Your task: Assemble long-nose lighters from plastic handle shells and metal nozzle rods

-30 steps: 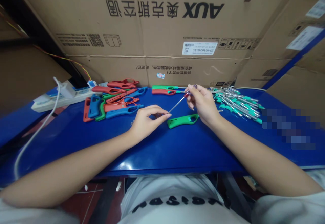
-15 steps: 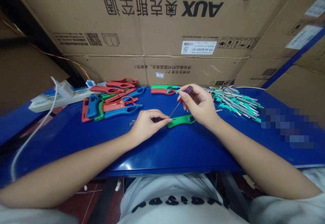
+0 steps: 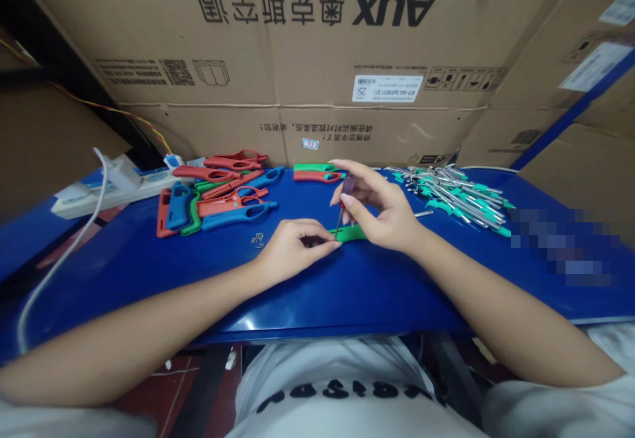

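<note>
My right hand (image 3: 381,210) is closed on a small screwdriver (image 3: 343,200) with a dark purple-red handle, held nearly upright, tip down on a green plastic handle piece (image 3: 353,233) lying on the blue table (image 3: 322,292). My left hand (image 3: 292,247) rests on the table with thumb and forefinger pinched at the screwdriver tip, at the green piece's left end. What the pinch holds is too small to see.
Red, blue and green plastic handles (image 3: 218,193) lie piled at the back left, two more (image 3: 317,172) behind my hands. Metal parts with green ends (image 3: 456,193) lie at the right. A white power strip (image 3: 114,183) with a cable sits far left. Cardboard boxes (image 3: 317,61) wall the back.
My right hand has swung the screwdriver from a slant to nearly upright and lowered its tip onto the green piece. My left hand has stayed pinched at the tip.
</note>
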A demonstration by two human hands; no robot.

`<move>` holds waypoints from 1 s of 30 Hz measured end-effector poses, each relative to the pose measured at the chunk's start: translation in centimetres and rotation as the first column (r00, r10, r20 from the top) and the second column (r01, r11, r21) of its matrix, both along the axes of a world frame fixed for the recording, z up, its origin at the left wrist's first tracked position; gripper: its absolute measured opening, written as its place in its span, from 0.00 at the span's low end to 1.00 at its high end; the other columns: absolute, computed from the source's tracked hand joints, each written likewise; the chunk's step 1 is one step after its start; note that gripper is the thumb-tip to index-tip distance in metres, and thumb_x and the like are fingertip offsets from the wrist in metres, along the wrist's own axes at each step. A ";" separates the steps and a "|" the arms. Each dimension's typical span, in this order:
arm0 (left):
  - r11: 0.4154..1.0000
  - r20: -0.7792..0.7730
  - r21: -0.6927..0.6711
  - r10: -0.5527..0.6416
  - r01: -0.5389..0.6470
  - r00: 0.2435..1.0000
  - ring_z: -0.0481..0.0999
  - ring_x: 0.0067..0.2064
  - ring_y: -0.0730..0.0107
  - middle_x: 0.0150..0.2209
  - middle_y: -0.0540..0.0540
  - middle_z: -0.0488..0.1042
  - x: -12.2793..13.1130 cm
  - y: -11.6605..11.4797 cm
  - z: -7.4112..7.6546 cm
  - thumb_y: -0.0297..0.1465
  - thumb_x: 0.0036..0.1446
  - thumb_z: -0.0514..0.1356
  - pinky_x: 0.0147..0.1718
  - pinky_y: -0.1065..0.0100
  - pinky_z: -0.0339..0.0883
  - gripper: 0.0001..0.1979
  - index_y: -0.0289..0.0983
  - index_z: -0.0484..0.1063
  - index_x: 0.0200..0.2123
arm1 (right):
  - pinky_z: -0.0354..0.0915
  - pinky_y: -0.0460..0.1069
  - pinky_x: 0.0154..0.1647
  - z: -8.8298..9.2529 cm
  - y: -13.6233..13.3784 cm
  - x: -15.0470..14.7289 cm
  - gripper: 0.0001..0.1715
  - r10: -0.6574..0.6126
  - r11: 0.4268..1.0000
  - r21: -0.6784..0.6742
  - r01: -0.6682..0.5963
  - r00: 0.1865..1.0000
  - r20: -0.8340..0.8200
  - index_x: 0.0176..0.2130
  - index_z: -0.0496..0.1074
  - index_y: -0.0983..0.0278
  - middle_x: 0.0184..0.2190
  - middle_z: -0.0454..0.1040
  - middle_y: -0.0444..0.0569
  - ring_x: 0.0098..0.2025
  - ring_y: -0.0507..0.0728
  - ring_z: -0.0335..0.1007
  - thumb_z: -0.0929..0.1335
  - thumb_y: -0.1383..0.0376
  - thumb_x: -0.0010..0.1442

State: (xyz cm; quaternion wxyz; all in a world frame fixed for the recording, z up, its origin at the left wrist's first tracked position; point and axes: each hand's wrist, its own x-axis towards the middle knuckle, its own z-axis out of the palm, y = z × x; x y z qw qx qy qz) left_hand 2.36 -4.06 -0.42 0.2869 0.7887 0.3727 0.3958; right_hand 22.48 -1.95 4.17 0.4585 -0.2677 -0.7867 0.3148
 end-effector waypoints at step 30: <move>0.988 -0.228 0.111 -0.075 0.103 0.971 0.79 0.47 0.63 0.45 0.46 0.80 -0.6 1.1 -1.1 0.30 0.59 0.67 0.50 0.62 0.72 0.12 0.36 0.73 0.46 | 0.76 0.50 0.42 -1.8 1.1 -0.3 0.25 -0.194 0.858 0.502 0.105 0.972 0.130 0.63 0.66 0.59 0.52 0.78 0.51 0.36 0.53 0.77 0.67 0.63 0.68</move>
